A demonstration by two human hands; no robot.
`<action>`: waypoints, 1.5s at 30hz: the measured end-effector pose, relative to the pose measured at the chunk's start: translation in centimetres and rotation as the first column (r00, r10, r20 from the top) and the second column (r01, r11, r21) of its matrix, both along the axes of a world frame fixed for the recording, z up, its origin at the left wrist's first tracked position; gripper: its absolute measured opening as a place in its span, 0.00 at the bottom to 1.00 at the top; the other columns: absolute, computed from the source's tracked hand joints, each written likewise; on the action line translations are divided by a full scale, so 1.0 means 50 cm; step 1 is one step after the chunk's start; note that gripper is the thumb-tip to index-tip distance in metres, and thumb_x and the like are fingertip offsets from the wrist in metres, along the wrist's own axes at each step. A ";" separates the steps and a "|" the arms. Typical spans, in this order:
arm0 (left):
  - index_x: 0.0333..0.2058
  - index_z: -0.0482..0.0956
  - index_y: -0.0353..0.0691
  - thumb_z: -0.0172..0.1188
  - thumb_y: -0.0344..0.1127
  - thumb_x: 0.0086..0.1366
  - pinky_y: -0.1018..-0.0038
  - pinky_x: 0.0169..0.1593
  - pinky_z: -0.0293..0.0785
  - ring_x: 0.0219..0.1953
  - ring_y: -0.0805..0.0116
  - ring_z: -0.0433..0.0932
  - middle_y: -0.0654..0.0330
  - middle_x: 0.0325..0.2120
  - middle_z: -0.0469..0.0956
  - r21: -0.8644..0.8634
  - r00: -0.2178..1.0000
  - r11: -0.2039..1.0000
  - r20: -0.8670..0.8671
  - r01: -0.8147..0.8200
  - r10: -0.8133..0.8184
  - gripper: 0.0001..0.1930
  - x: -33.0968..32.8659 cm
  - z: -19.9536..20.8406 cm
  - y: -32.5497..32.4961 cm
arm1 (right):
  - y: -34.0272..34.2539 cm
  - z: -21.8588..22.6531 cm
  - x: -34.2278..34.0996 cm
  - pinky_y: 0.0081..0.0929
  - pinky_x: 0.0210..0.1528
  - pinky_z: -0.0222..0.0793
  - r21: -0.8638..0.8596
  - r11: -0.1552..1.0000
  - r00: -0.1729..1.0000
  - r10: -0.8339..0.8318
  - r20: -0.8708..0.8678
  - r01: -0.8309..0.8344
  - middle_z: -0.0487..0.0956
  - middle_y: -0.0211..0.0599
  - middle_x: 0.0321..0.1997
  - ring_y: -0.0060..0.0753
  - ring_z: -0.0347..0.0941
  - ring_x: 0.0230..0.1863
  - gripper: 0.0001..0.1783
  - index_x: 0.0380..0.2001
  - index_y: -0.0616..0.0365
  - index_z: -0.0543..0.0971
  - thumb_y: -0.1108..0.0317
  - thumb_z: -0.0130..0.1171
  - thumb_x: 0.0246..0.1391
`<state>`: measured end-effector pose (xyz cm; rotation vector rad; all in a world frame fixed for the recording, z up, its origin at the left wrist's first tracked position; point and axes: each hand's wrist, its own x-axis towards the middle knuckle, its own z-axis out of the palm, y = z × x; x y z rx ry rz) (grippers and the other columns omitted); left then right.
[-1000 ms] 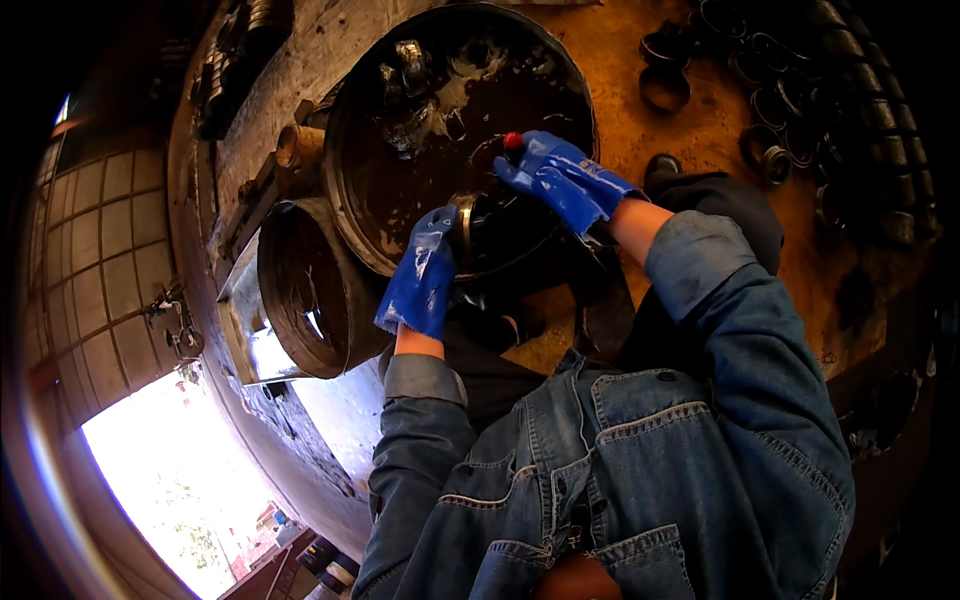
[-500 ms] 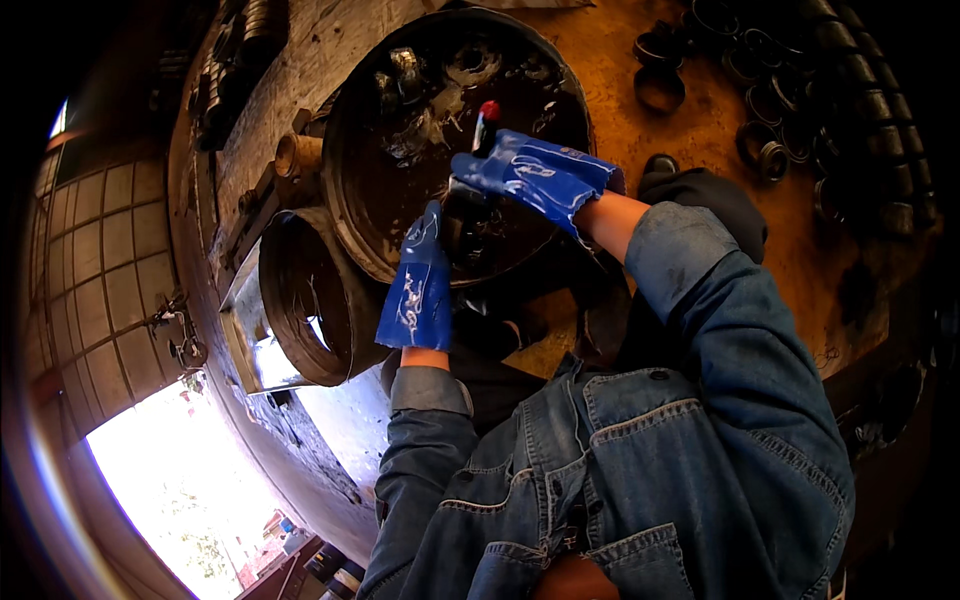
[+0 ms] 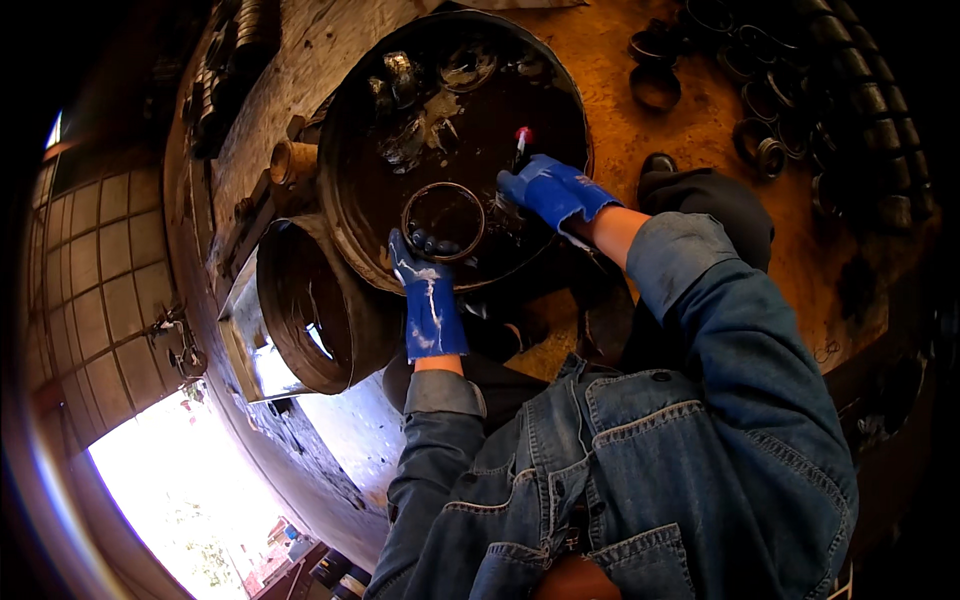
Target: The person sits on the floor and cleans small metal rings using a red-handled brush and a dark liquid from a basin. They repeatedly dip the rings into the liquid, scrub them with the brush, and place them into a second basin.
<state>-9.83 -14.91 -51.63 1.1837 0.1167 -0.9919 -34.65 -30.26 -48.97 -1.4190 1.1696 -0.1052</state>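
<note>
My gloved left hand (image 3: 430, 290) is closed around the near edge of a dark metal ring (image 3: 481, 218), its fingers hooked inside the opening. The ring is over the near part of a large round tub (image 3: 333, 185) with dark liquid in it. My gloved right hand (image 3: 560, 192) is closed on what looks like a brush (image 3: 523, 142), its handle tipped red and pointing up and away. The brush's lower end is partly hidden by the glove, over the tub's right side. Several wet metal pieces (image 3: 402, 80) lie at the far side inside the tub.
An open round metal drum (image 3: 268, 300) stands left of the tub, near a small rusty cylinder (image 3: 292, 162). Several loose rings (image 3: 656, 90) lie on the brown floor at the far right, beside stacked rows of rings (image 3: 868, 105). A dark shoe (image 3: 658, 163) is right of the tub.
The ring has turned so its opening now faces up and shows clearly, with my left fingers inside. My right hand and the brush have moved right and slightly nearer, away from the ring.
</note>
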 end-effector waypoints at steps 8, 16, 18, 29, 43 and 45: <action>0.55 0.79 0.42 0.57 0.53 0.71 0.50 0.62 0.73 0.56 0.53 0.76 0.53 0.53 0.79 0.158 0.980 0.969 -0.026 -0.192 0.198 0.23 -0.040 0.020 -0.070 | -0.035 0.035 0.000 0.40 0.55 0.76 -0.027 0.998 0.998 0.057 0.018 -0.056 0.85 0.52 0.48 0.51 0.82 0.51 0.31 0.49 0.60 0.84 0.42 0.60 0.59; 0.60 0.76 0.39 0.52 0.55 0.73 0.51 0.70 0.65 0.60 0.49 0.74 0.51 0.58 0.78 0.155 0.985 0.987 -0.162 -0.041 0.066 0.28 -0.070 0.049 -0.100 | 0.001 0.056 0.043 0.39 0.54 0.75 -0.283 0.913 0.921 0.350 0.172 -0.294 0.85 0.50 0.45 0.49 0.81 0.48 0.28 0.47 0.60 0.83 0.45 0.55 0.61; 0.61 0.75 0.40 0.52 0.54 0.73 0.51 0.71 0.64 0.60 0.49 0.74 0.52 0.59 0.77 0.091 0.991 0.996 -0.128 -0.017 0.028 0.28 -0.043 0.033 -0.083 | 0.019 0.066 0.059 0.39 0.54 0.75 -0.328 0.889 0.908 0.386 0.164 -0.319 0.85 0.50 0.45 0.49 0.81 0.48 0.27 0.47 0.60 0.83 0.46 0.55 0.62; 0.59 0.76 0.39 0.48 0.43 0.77 0.50 0.71 0.64 0.60 0.54 0.75 0.53 0.58 0.78 0.158 0.990 0.979 -0.046 -0.125 0.134 0.19 0.003 0.051 -0.072 | -0.036 0.058 0.018 0.39 0.53 0.75 -0.099 0.995 0.985 0.015 0.174 0.002 0.84 0.50 0.44 0.50 0.81 0.48 0.23 0.48 0.58 0.81 0.50 0.51 0.65; 0.51 0.79 0.40 0.52 0.39 0.77 0.66 0.49 0.81 0.39 0.67 0.79 0.61 0.43 0.82 0.026 0.992 0.992 -0.048 0.120 -0.119 0.13 -0.029 0.072 -0.027 | -0.030 0.019 0.021 0.39 0.53 0.74 -0.092 0.987 0.972 -0.111 0.209 0.132 0.83 0.50 0.44 0.51 0.80 0.47 0.18 0.48 0.56 0.79 0.56 0.46 0.69; 0.52 0.78 0.42 0.54 0.41 0.76 0.64 0.53 0.79 0.42 0.64 0.78 0.59 0.46 0.82 0.052 0.989 0.989 -0.064 0.137 -0.134 0.13 -0.036 0.077 -0.015 | -0.027 0.031 0.022 0.39 0.53 0.74 -0.074 0.988 0.972 -0.117 0.206 0.134 0.83 0.50 0.44 0.51 0.80 0.47 0.18 0.48 0.56 0.79 0.57 0.45 0.70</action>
